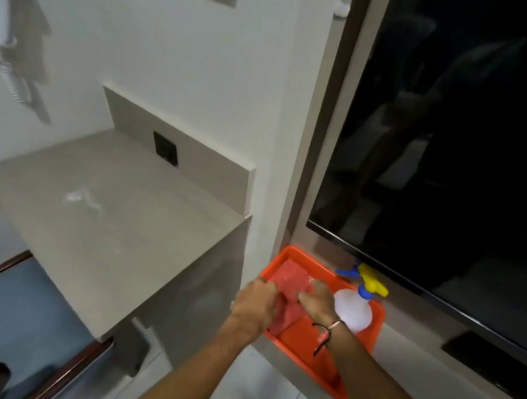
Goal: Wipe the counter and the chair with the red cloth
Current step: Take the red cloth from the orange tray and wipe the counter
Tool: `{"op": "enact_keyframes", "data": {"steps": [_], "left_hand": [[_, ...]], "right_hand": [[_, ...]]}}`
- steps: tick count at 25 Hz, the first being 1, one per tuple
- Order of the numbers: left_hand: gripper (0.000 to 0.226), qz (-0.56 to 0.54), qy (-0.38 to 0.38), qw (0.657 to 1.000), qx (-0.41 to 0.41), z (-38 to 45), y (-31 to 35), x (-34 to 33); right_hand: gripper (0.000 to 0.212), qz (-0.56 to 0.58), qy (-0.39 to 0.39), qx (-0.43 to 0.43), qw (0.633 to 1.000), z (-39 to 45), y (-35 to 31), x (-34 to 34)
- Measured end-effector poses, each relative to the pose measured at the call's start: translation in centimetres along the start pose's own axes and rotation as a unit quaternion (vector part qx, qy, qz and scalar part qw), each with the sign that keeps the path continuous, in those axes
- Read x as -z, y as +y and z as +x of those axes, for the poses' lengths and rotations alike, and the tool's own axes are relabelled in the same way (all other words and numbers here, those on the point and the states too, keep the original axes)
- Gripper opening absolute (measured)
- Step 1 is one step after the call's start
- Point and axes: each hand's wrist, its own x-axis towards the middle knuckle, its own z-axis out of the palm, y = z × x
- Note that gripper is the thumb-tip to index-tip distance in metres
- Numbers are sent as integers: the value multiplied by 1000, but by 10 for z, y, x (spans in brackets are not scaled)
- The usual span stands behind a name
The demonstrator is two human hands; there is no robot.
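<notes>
The red cloth point(291, 278) lies folded in the far end of an orange tray point(309, 337) on a low ledge. Both my hands are on it: my left hand point(256, 299) grips its near left edge, and my right hand point(316, 299) presses on its right side. The beige counter point(97, 224) stands to the left, with a small white smear point(77, 196) on its top. The chair point(9, 319), with a blue seat and dark wooden frame, sits at the lower left, partly under the counter.
A white spray bottle point(354, 309) with a blue and yellow trigger stands in the tray's right side. A large dark TV screen point(455, 154) hangs just above the ledge. A black socket point(164, 153) sits in the counter's backsplash. A wall hairdryer point(2, 42) is at far left.
</notes>
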Motion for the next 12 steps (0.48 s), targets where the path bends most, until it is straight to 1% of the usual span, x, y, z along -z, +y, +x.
{"op": "enact_keyframes", "data": {"steps": [1, 3, 4, 5, 6, 7, 8, 9, 10, 11, 12], "left_hand": [[35, 10, -38, 999, 6, 16, 6, -11], [41, 26, -66, 997, 16, 44, 16, -29], [47, 28, -73, 997, 26, 54, 19, -34], [52, 28, -79, 996, 37, 64, 23, -42], [57, 24, -78, 996, 45, 73, 25, -48], [61, 20, -67, 996, 52, 79, 27, -54], [65, 9, -52, 997, 58, 81, 28, -55], [66, -7, -44, 997, 66, 84, 28, -57], [64, -29, -41, 997, 67, 86, 27, -55], [60, -58, -43, 995, 63, 84, 22, -52], [55, -90, -45, 994, 50, 82, 16, -47]], "right_hand": [[29, 17, 2, -26, 1000, 18, 7, -3], [15, 61, -6, -83, 995, 45, 16, -8], [18, 83, -8, -100, 992, 56, 21, -12], [28, 95, -9, -110, 989, 67, 24, -21], [41, 86, -2, -110, 990, 75, 22, -27], [47, 71, 11, -89, 993, 82, 19, -33], [44, 58, 22, -62, 996, 85, 14, -36], [35, 61, 30, -49, 996, 89, 13, -40], [26, 84, 24, -64, 994, 90, 11, -42], [18, 141, 0, -107, 984, 90, 13, -41], [14, 209, -34, -154, 965, 86, 13, -37]]}}
